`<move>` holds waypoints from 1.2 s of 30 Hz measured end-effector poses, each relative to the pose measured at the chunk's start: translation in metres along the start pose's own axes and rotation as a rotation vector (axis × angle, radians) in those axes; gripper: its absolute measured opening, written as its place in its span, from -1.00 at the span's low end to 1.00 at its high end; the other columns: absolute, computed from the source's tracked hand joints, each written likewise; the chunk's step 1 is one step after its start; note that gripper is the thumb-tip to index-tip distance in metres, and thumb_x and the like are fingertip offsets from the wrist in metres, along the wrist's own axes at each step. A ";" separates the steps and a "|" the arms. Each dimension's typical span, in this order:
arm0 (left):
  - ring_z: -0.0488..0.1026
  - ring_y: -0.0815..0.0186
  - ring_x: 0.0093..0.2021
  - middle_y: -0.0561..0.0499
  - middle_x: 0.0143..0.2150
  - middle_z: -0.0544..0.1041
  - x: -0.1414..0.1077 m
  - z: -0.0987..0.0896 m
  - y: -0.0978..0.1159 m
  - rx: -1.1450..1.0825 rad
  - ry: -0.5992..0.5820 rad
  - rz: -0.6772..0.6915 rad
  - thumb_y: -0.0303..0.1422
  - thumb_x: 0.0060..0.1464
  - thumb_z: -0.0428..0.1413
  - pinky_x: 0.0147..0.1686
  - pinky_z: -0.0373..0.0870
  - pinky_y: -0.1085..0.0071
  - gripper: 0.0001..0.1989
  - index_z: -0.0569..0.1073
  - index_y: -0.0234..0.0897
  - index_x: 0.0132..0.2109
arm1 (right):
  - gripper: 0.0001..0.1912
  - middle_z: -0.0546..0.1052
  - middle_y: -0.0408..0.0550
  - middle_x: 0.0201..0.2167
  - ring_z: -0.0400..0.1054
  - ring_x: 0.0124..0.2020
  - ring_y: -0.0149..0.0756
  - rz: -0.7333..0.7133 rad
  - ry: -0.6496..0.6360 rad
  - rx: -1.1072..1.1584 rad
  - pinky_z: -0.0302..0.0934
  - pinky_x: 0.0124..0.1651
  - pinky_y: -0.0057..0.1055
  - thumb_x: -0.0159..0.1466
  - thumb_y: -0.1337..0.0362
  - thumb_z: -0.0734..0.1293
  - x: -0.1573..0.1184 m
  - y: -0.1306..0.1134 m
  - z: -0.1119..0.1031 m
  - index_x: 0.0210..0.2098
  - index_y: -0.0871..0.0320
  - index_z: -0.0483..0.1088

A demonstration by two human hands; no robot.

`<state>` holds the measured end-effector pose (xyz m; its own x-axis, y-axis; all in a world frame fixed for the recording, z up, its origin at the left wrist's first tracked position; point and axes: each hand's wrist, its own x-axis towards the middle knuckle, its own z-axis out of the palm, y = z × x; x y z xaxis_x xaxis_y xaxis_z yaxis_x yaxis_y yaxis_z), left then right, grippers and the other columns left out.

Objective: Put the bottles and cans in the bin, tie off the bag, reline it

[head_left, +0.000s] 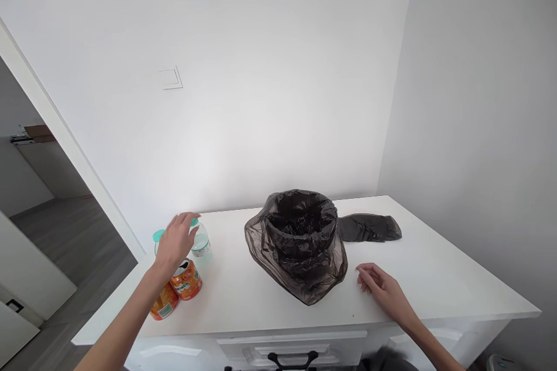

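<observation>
My left hand (176, 242) reaches over two orange drink cans, its fingers and thumb apart around the teal cap of a clear bottle (201, 245); I cannot tell whether it touches the cap. The front can (164, 303) is partly covered by my wrist, while the other can (187, 283) shows its opened top. Behind the hand stands a second teal-capped bottle (157, 237), mostly hidden. My right hand (383, 291) rests on the white top with loosely curled fingers and nothing visible in them. Left of it is a round bin lined with a black plastic bag (300, 243), the bag's edge folded outward and spread over the surface.
A folded black plastic bag (369, 228) lies right of the bin. The white cabinet top (452, 284) meets walls behind and at the right. Below its front edge is a drawer with a black handle (292, 361). A doorway opens at the left.
</observation>
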<state>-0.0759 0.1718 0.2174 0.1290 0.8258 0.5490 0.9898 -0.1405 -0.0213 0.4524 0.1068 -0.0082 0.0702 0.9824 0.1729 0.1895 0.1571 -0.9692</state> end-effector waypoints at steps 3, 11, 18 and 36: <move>0.57 0.19 -0.29 -0.10 0.10 0.58 0.001 -0.007 0.011 -0.098 0.019 0.019 -0.11 0.33 -0.10 -0.19 0.53 0.19 -0.62 0.45 -0.17 0.07 | -0.46 0.56 -0.05 -0.42 0.44 -0.40 -0.14 -0.001 -0.002 -0.030 0.35 -0.22 -0.22 0.30 -0.29 0.25 0.000 0.000 0.001 -0.18 0.06 0.46; 0.54 0.17 0.10 -0.04 0.05 0.57 0.018 -0.112 0.129 -0.689 0.621 0.180 -0.25 0.24 0.21 0.16 0.49 0.12 -0.80 0.47 -0.16 -0.04 | -0.49 0.56 -0.06 -0.43 0.44 -0.42 -0.19 -0.006 0.001 -0.035 0.34 -0.24 -0.28 0.32 -0.25 0.25 0.000 0.005 0.003 -0.15 0.06 0.44; 0.58 0.20 0.02 -0.01 -0.03 0.63 0.022 -0.129 0.217 -0.796 0.313 0.349 -0.23 0.22 0.24 0.04 0.56 0.23 -0.76 0.51 -0.15 0.00 | -0.56 0.54 -0.11 -0.42 0.44 -0.42 -0.23 -0.026 0.028 -0.010 0.33 -0.24 -0.29 0.38 -0.18 0.22 0.002 0.015 0.004 -0.05 0.05 0.33; 0.61 0.20 -0.15 0.09 -0.24 0.68 0.056 -0.049 0.214 -0.519 -0.400 0.329 -0.12 0.12 0.26 -0.22 0.45 0.36 -0.81 0.60 -0.11 -0.24 | -0.53 0.55 -0.10 -0.43 0.44 -0.44 -0.24 -0.029 0.031 -0.026 0.33 -0.27 -0.31 0.34 -0.20 0.24 0.009 0.023 0.002 -0.12 0.08 0.38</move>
<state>0.1401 0.1614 0.2844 0.5252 0.8184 0.2334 0.7530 -0.5747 0.3205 0.4553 0.1191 -0.0292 0.0941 0.9740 0.2062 0.2172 0.1821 -0.9590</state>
